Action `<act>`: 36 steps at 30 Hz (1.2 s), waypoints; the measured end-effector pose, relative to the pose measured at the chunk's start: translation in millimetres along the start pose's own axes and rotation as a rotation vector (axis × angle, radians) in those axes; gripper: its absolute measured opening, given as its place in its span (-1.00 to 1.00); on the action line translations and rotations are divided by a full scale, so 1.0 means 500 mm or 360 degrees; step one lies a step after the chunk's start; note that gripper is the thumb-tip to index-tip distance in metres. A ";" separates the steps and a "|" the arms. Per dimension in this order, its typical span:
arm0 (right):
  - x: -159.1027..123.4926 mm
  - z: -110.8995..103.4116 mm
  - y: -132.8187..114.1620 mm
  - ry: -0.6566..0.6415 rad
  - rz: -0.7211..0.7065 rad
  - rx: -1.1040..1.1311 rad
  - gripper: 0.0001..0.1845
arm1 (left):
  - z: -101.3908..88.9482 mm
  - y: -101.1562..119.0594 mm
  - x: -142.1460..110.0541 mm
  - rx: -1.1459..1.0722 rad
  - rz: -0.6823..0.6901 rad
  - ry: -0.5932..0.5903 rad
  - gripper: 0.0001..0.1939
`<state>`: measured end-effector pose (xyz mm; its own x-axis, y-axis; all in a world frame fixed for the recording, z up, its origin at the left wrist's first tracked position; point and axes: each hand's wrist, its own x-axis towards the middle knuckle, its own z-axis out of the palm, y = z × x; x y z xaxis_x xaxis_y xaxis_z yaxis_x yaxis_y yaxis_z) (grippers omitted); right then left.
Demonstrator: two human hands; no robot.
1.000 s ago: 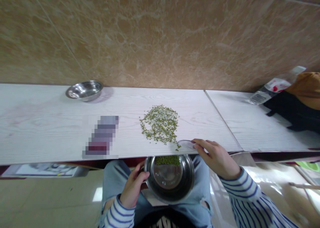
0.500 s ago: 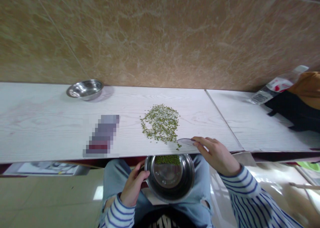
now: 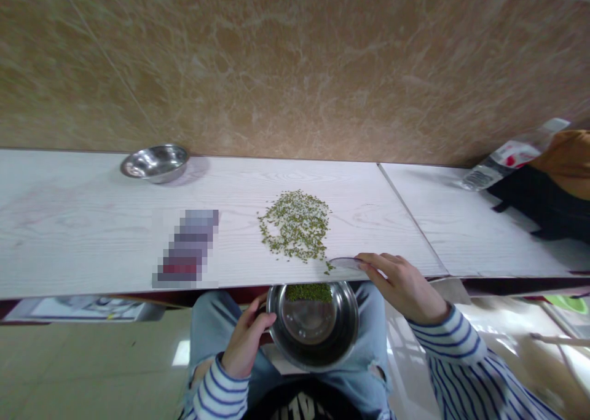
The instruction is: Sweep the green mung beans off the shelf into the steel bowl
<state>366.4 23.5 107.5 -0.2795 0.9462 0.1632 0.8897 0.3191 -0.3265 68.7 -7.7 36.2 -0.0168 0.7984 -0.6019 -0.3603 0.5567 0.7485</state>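
Note:
My left hand (image 3: 246, 334) grips the left rim of a steel bowl (image 3: 345, 346), which sits at my lap just under the table's front edge. Small green beans, like mung beans (image 3: 308, 293), lie in the bowl along its far side. Between the thumb and fingers of my right hand (image 3: 399, 285) is a thin, clear piece with a dark curved edge (image 3: 345, 263), held low over the table. Its tip is beside a few stray beans (image 3: 329, 267). Beyond it, many more green beans (image 3: 299, 223) are spread in a loose patch.
A smaller steel bowl (image 3: 155, 163) stands at the back left by the marbled wall (image 3: 295, 69). A blurred-out flat object (image 3: 187, 248) lies left of the beans. At the right are a plastic bottle (image 3: 502, 162) and a black and brown bag-like item (image 3: 548, 192).
My right hand has shifted slightly to the right with the thin clear piece. My left hand and the bowl have hardly moved.

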 end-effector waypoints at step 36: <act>0.000 -0.004 0.000 -0.0024 -0.0060 0.0041 -0.67 | -0.003 -0.006 0.003 0.0046 -0.0003 -0.0024 -0.52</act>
<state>367.0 23.2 109.3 -0.3179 0.9342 0.1620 0.8689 0.3555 -0.3444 68.5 -8.6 32.7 -0.0023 0.8007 -0.5991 -0.3332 0.5642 0.7554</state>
